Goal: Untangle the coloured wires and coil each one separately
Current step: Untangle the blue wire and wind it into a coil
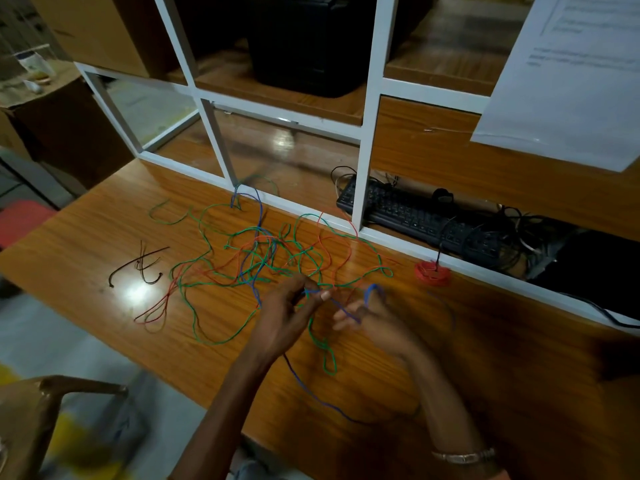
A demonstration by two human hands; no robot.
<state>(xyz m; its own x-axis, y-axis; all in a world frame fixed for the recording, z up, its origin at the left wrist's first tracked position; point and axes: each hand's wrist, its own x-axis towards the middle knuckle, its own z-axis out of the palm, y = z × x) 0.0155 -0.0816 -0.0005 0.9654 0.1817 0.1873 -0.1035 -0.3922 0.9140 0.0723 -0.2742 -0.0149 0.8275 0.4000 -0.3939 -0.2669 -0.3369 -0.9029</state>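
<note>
1. The left hand [287, 313] pinches the blue wire [313, 398] between thumb and fingertips, above the bench [104, 220].
2. The right hand [377, 323] (blurred) has the same blue wire looped round a raised finger.
3. Green wire [207, 341] and red wire [156, 313] lie tangled on the bench beyond the hands.
4. A red coil [432, 273] sits apart, near the keyboard [415, 216].

Left hand [287, 313] pinches with curled fingers; right hand [372, 318] is blurred, fingers loosely curled.
</note>
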